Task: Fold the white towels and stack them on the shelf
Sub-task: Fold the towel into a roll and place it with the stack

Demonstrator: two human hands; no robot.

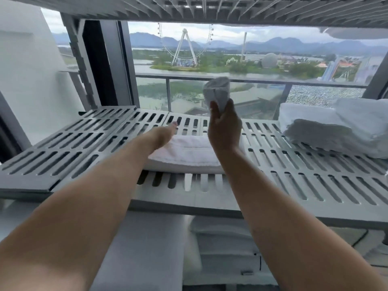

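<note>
Our right hand grips a small rolled towel, held up above the slatted shelf. At nine o'clock from it, our left hand reaches out with fingers straight, over the left edge of a folded towel lying flat mid-shelf. At three o'clock, toward the shelf's right end, sits a towel stack, well apart from both hands.

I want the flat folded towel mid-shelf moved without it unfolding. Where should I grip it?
Likely from the front: the folded towel lies flat on the slotted shelf, its thick near edge facing you. Pinch that edge, thumb on top, fingers underneath.
</note>
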